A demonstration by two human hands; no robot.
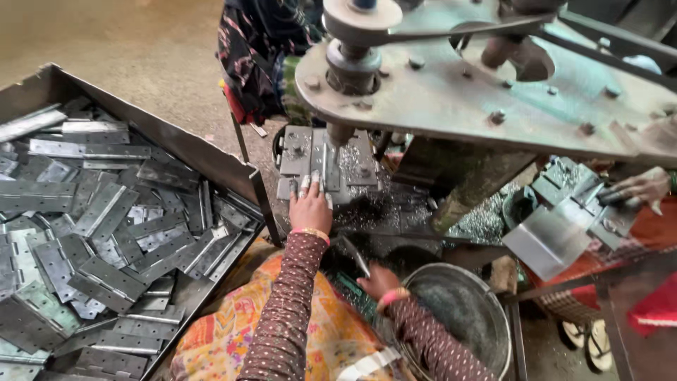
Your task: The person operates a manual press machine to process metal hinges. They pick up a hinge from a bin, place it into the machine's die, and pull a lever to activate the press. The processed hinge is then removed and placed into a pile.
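Head view looks down on a metal press [451,92] with a small die plate [326,161] under its ram. Left hand [309,204] lies flat on that plate, fingers spread and pressing a hinge blank [314,185] against it. Right hand [377,281], nearer and just right of it, is closed around a thin metal rod [355,255] beside the rim of a steel bucket [462,317]. At far left, a big metal tray [176,141] holds heaped grey hinges [106,240]. Another person's hand [645,187] rests at the right edge.
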